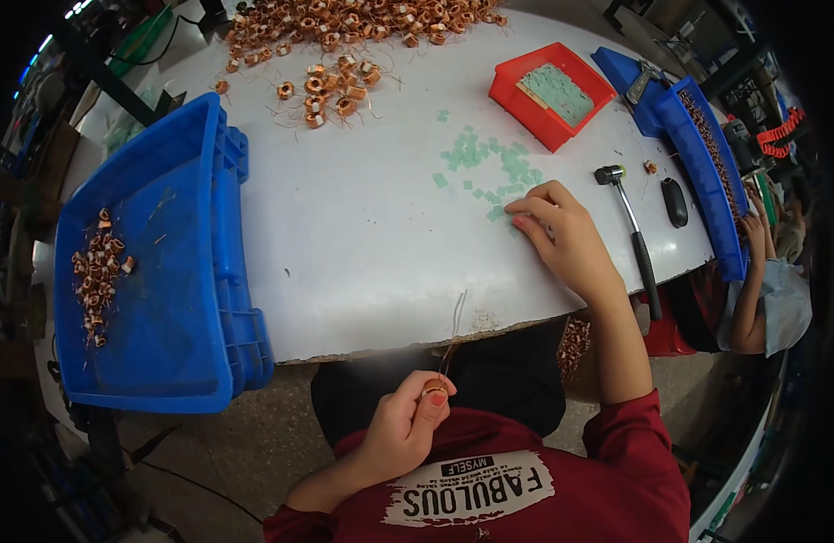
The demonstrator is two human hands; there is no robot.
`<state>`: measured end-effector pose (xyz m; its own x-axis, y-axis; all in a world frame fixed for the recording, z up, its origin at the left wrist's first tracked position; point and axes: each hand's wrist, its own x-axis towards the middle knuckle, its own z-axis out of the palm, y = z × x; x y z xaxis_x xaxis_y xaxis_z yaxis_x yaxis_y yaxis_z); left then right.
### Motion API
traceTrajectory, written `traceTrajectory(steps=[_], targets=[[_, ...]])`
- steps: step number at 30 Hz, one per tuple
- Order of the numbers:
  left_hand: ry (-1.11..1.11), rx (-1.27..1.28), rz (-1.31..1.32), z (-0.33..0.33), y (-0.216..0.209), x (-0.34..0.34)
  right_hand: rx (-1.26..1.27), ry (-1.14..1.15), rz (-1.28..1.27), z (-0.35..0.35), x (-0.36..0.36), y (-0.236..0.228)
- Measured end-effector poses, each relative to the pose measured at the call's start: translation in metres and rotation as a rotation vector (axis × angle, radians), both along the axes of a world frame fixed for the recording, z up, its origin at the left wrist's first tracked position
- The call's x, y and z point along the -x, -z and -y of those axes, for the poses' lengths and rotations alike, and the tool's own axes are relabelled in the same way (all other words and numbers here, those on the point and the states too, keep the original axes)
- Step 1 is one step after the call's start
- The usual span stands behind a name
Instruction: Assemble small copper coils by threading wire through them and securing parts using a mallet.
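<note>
Near my body, below the table edge, my left hand is closed around a small copper wire coil, whose long thin leads stick up past the fingers. My right hand is over the white table at the near right side of a scatter of pale green square pieces. Its thumb and forefinger come together in a pinch beside the nearest pieces. Whatever lies between those fingertips is too small to make out. A red bin holding more green pieces stands beyond that hand.
A blue crate with several coils is at the left. Coils are heaped at the far edge, with a smaller cluster nearer. Right of my hand lie a hammer and a black oval object. A co-worker's hand touches a blue tray.
</note>
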<state>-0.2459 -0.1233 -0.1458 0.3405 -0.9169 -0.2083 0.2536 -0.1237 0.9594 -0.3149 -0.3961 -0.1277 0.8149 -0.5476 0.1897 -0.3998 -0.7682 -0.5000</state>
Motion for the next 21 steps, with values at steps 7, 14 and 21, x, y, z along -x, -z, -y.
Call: traceTrajectory(steps=[7,14,21], targets=[[0.004,0.009,-0.133,0.000,0.007,-0.003,0.065,-0.097,-0.001,-0.007,0.005,0.000],[-0.007,-0.002,-0.443,0.005,0.000,-0.005,-0.060,-0.068,0.031,-0.018,0.008,-0.007],[0.068,0.019,-0.588,0.005,-0.005,-0.008,-0.497,-0.125,0.272,-0.099,0.035,-0.023]])
